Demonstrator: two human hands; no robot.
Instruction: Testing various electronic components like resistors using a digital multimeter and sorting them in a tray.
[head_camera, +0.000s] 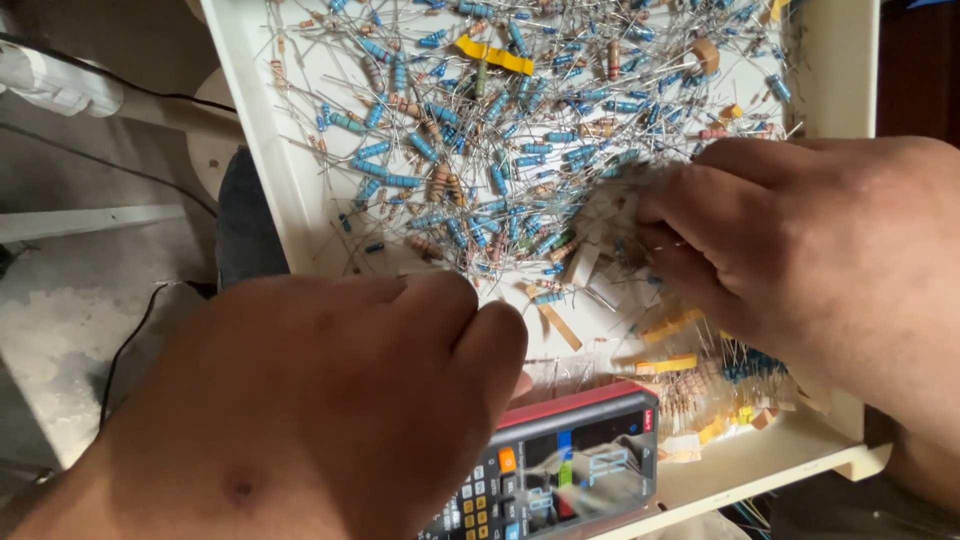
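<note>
While resistors (480, 170) litter the cream tray (265, 150), right hand (800, 260) grip pinching taped resistor strips (600, 235), left hand (300, 400) grip fisted, contents unclear, above red meter (570, 470).

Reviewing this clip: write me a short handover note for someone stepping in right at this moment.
Left hand: closed, thumb and forefinger pinched together at the tray's near edge, just above the red-cased multimeter; what it pinches is hidden.
Right hand: fingers curled into a blurred cluster of taped resistor strips.
Loose resistors, mostly blue, some tan, cover the cream tray; more taped bundles lie under the right wrist.
Done: nothing visibly set apart.
Left: the pile remains mixed.
</note>
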